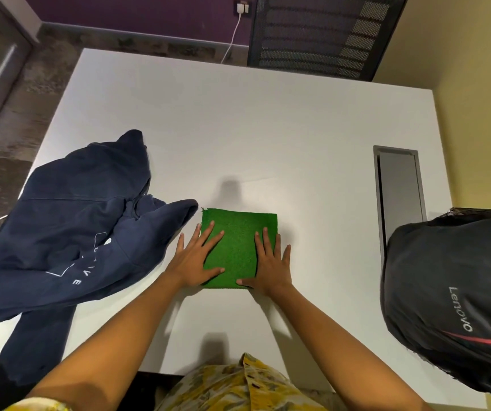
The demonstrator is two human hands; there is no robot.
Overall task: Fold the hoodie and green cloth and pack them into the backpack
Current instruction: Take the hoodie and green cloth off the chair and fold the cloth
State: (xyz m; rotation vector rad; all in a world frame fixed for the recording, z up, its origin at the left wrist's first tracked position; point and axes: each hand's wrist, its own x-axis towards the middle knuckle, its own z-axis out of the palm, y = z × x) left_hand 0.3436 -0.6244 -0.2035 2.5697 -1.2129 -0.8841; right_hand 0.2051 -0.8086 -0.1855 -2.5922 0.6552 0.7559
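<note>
Nearest to me I see the person's yellow patterned shirt [238, 387] at the bottom edge, both bare forearms reaching out over the white table [268, 129]. Left hand [195, 259] lies flat, fingers straight and spread, palm down on the left edge of the green cloth [238, 247], half on cloth, half on table; it grips nothing. Right hand [271, 262] same story: flat, fingers straight, pressing the right edge of the cloth, thumb pointing in along the near edge, little finger off on the table. Cloth is folded to a compact near-square, lying flat at the middle of the table's near half, between the two hands. Hoodie [84, 226] is navy, unfolded, bunched in a heap on the left side of the table, one part hanging over the near-left edge; white print on it shows partly, I can't read the full word. Its nearest sleeve end sits just beside the cloth's far-left corner; I can't tell if they touch. Backpack [451, 292] is black with a Lenovo logo and a red stripe, on the right edge of the table, well apart from the cloth; can't tell if it's unzipped. Further out, a grey cable slot [398, 197] is set in the tabletop right of centre. Past the far edge: a black mesh chair [321, 34], a white charger cable [232, 37] running up to a wall socket [242, 8].
</note>
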